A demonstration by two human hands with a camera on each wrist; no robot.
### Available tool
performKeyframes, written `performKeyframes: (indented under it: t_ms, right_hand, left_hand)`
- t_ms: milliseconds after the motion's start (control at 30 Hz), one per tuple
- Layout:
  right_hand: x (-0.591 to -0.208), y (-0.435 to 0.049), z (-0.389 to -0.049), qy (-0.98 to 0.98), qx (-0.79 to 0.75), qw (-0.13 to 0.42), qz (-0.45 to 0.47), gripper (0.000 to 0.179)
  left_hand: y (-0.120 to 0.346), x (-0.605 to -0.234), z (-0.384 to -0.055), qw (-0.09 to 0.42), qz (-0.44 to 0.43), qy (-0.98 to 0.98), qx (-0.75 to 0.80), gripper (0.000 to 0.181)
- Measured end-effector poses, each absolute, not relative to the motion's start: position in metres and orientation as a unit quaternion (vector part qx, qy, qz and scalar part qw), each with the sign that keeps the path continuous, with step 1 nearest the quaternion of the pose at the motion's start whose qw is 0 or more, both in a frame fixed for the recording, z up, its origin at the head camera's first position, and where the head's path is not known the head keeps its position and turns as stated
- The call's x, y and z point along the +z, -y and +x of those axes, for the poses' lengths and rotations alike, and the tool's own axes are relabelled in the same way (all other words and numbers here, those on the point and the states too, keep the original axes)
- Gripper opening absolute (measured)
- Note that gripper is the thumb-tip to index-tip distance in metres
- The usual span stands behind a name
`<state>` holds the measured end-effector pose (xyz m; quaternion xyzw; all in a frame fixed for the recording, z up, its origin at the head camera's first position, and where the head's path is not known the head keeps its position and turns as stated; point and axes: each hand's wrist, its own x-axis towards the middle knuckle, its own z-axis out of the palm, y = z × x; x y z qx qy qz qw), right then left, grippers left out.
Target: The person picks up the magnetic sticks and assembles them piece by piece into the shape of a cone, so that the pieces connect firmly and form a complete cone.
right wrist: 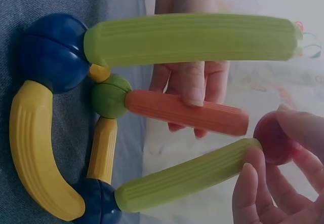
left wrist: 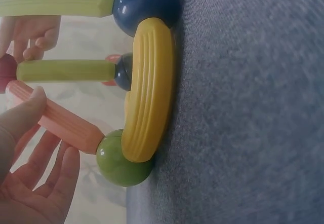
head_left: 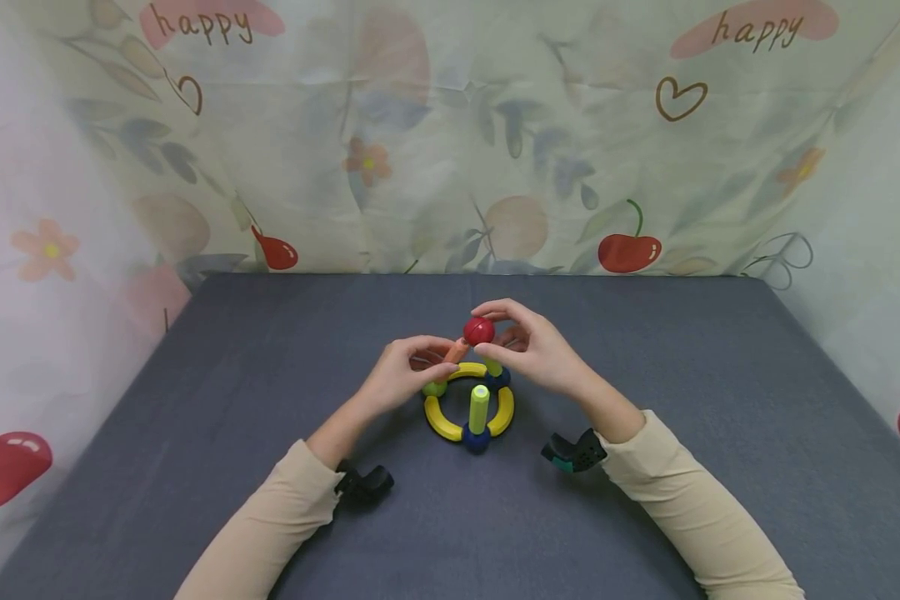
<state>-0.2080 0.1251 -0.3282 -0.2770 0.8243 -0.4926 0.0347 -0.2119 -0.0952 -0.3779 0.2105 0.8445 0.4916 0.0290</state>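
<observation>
My left hand point(head_left: 397, 372) pinches an orange stick point(left wrist: 71, 125) between thumb and fingers. The stick leans up from a green ball point(left wrist: 121, 160) in a ring of curved yellow sticks point(head_left: 442, 423) lying on the table. In my right hand point(head_left: 542, 348), thumb and fingers hold a red ball point(right wrist: 272, 139) at the top end of a slanting light green stick point(right wrist: 185, 177), whose foot is on a dark blue ball point(right wrist: 97, 201). The orange stick's upper end is close to the red ball. Nearest me, another green stick point(head_left: 479, 407) stands upright on a blue ball point(head_left: 476, 438).
A dark grey cloth covers the table point(head_left: 270, 375). Behind it hangs a patterned curtain point(head_left: 450, 167) with fruit and leaf prints. Black wrist cameras point(head_left: 366, 483) sit under both wrists, just above the cloth.
</observation>
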Motion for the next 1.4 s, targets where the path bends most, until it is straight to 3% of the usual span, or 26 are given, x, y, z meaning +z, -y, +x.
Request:
performKeyframes:
  t_ms: [300, 467, 667, 900, 1400]
  right_hand:
    - [-0.33, -0.123, -0.209, -0.834, -0.469, 0.034, -0.289, 0.042]
    - [-0.33, -0.127, -0.208, -0.826, -0.47, 0.064, -0.304, 0.046]
    - [-0.328, -0.135, -0.205, -0.814, -0.458, 0.119, -0.336, 0.068]
    - [-0.329, -0.137, -0.203, -0.818, -0.434, 0.127, -0.355, 0.092]
    - [-0.334, -0.129, -0.204, -0.836, -0.426, 0.032, -0.345, 0.067]
  left_hand:
    - [0.093, -0.377, -0.211, 0.037, 0.213, -0.84, 0.498, 0.03]
    - [0.093, -0.378, -0.211, 0.036, 0.217, -0.839, 0.499, 0.031]
    - [0.094, -0.379, -0.212, 0.037, 0.215, -0.838, 0.5, 0.032]
    - [0.095, -0.379, -0.211, 0.038, 0.215, -0.84, 0.496, 0.032]
    - [0.1, -0.383, -0.213, 0.055, 0.217, -0.837, 0.498, 0.03]
